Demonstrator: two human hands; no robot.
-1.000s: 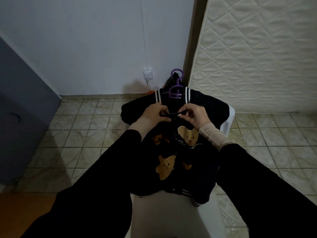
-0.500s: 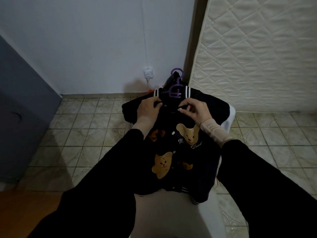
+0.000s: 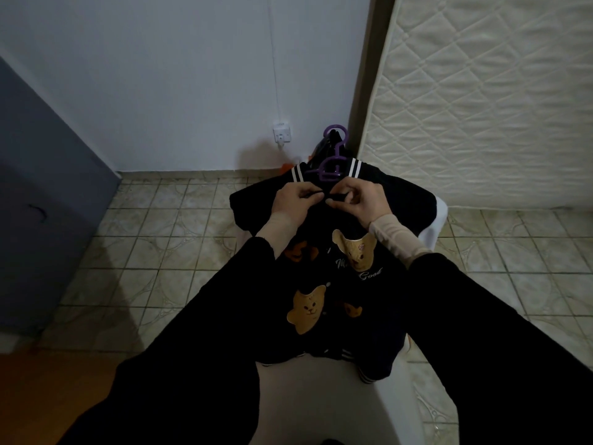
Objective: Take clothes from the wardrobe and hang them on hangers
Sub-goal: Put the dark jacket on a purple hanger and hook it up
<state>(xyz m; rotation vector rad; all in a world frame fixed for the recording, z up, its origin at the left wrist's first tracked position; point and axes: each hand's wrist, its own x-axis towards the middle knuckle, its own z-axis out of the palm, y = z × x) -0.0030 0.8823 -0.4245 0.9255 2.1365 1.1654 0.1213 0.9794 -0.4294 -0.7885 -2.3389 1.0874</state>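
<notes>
With the dark bear-patched varsity jacket (image 3: pixel 333 284) lying on a white chair (image 3: pixel 438 216) over a purple plastic hanger (image 3: pixel 332 168), the left hand (image 3: pixel 296 200) and right hand (image 3: pixel 361 200) pinched its front edges below the collar, best aligned squarely before fastening.

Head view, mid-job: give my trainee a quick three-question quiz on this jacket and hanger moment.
1. True or false: the purple hanger is already inside the dark jacket, its hook sticking out past the striped collar.
2. Multiple choice: where do the left hand and right hand pinch the jacket? A) at the hem B) at the front opening just below the collar C) at the sleeve cuffs
3. Fill in: the patches on the jacket front show ____ faces.

Key
1. True
2. B
3. bear
</notes>
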